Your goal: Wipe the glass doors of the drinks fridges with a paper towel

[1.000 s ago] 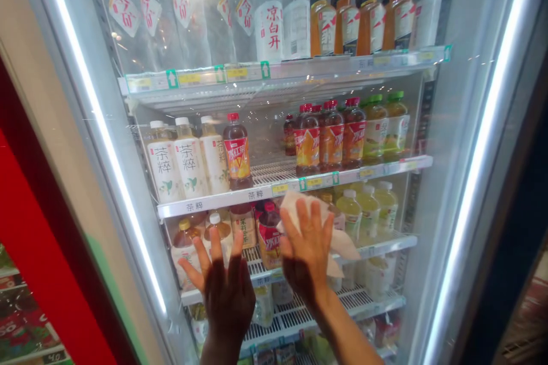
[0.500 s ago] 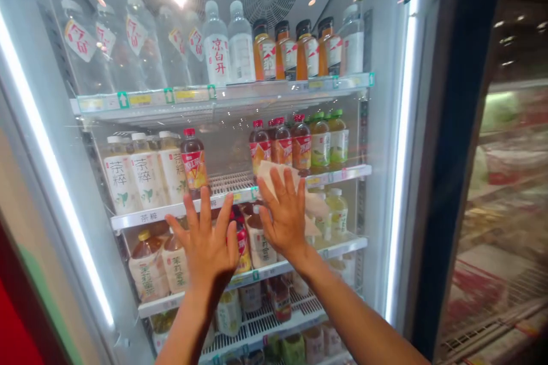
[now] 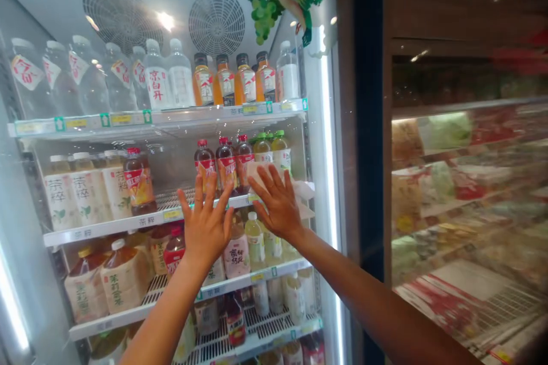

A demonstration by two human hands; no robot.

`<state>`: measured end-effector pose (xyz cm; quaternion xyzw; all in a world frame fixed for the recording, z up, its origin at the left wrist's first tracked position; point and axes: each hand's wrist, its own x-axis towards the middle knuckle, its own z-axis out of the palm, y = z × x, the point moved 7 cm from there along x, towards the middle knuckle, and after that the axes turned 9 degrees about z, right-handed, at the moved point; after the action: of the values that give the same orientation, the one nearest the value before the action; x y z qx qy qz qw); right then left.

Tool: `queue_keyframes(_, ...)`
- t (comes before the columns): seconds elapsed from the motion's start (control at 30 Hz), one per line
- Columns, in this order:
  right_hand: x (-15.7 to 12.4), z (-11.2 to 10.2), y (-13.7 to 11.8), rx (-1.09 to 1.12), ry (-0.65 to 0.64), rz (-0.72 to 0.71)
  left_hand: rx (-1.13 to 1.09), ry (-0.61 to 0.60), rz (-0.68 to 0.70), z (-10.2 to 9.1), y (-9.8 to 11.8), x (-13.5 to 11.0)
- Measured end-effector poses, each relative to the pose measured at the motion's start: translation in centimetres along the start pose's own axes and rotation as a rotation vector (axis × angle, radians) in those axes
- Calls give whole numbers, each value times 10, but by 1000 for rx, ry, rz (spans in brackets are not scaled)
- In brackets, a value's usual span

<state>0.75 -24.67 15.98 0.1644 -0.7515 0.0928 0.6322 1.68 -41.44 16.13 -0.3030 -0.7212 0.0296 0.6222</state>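
Before fridge [image 3: 171, 165]: hands [image 3: 206, 232] [image 3: 279, 206] raised, fingers [image 3: 198, 195] splayed, right over wipe [image 3: 305, 190].

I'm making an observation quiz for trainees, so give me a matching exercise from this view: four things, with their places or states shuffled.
Column one
1. Left hand
2. Right hand
3. Bird decoration
4. Black-capped bottles

Column two
A. On the top shelf in view
B. Flat over a pale sheet
C. Beside green grapes
D. Spread open, holding nothing visible

Right pairs: 1-D, 2-B, 3-C, 4-A
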Motion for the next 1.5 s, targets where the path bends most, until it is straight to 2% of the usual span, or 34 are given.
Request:
queue_keyframes(0.07,-1,-10,25,6,63,107,-3,-10,-5,6,10,3)
queue_keyframes(0.13,-3,-16,41,14,84,151,-9,-4,-24,10,17,6)
queue_keyframes(0.27,-5,-18,54,20,11,45,-21,26,-85,16,25,13)
queue_keyframes(0.4,-2,-32,84,13,152,250,-30,44,-86,20,29,17)
queue_keyframes(0.47,-1,-31,83,11,145,250,-29,41,-83,20,29,17)
queue_keyframes(0.6,1,-20,58,16,37,111,-25,13,-81,17,29,15)
queue_keyframes(0.7,3,-20,50,24,109,194,-13,-15,-82,9,20,12)
queue_keyframes(0.77,4,-16,39,29,131,198,7,-14,-78,1,9,8)
queue_keyframes(0.9,11,0,0,17,63,61,51,-3,-46,-14,-23,-4)
queue_keyframes(1.03,25,7,-28,3,151,158,78,1,-32,-27,-59,-19)
queue_keyframes(1.07,29,11,-39,2,146,145,79,2,-31,-29,-67,-22)
queue_keyframes(1.2,39,32,-94,11,49,-19,67,-1,-29,-41,-98,-37)
queue_keyframes(1.33,43,40,-123,20,132,145,72,-10,-47,-55,-128,-53)
queue_keyframes(1.37,43,43,-133,26,128,144,73,-10,-51,-59,-135,-58)
queue_keyframes(1.5,42,61,-180,44,33,-6,76,-14,-80,-75,-168,-77)
